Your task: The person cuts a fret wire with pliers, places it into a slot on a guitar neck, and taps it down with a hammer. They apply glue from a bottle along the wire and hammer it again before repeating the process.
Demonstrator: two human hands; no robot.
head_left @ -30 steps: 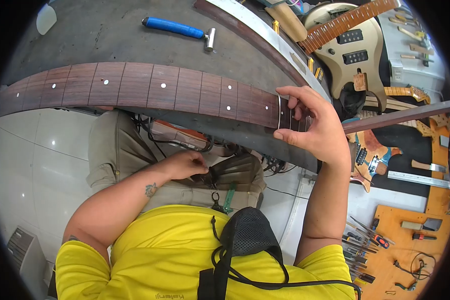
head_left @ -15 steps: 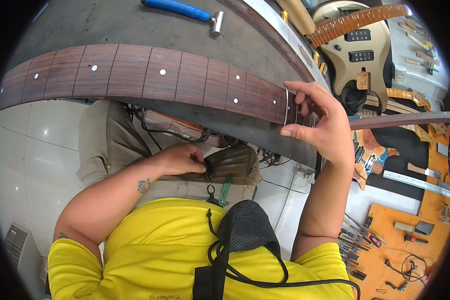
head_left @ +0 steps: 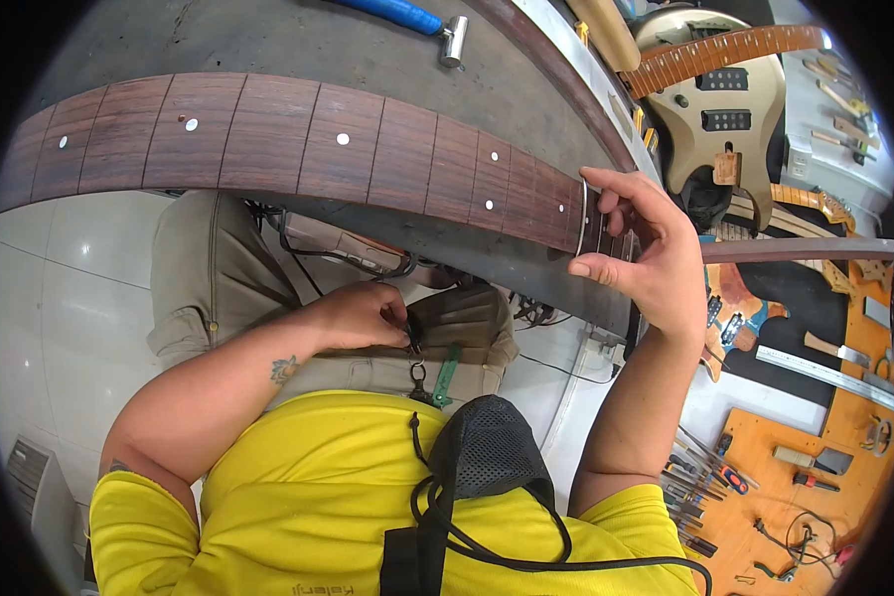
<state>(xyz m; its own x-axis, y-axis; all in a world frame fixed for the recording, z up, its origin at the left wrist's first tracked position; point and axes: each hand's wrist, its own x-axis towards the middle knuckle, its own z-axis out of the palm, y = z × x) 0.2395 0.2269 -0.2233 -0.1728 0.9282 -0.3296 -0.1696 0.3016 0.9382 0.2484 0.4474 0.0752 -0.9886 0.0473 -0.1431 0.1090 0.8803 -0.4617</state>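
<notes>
A long dark-wood guitar fretboard (head_left: 268,139) with white dot inlays and narrow cross slots spans the view above my lap. At its right end my right hand (head_left: 656,238) spans the board, thumb and index finger at the two ends of a thin, curved silver fret wire (head_left: 583,214) lying across it. Several more metal frets show beyond, partly behind my fingers. Down at my lap, my left hand (head_left: 363,316) is closed, fingertips against a small black item beside a metal key clip (head_left: 418,372); what it pinches is hidden. A green tag (head_left: 448,375) hangs alongside.
A blue-handled hammer (head_left: 454,42) lies on the grey bench (head_left: 268,45) beyond the fretboard. Guitar bodies (head_left: 722,60) and necks are at the right. Files and other tools hang on an orange board (head_left: 765,477). Cables (head_left: 298,248) run below the bench.
The whole scene has shifted slightly rightward at the top as my head moved. Both hands keep about the same poses, right at the fret wire, left at my lap.
</notes>
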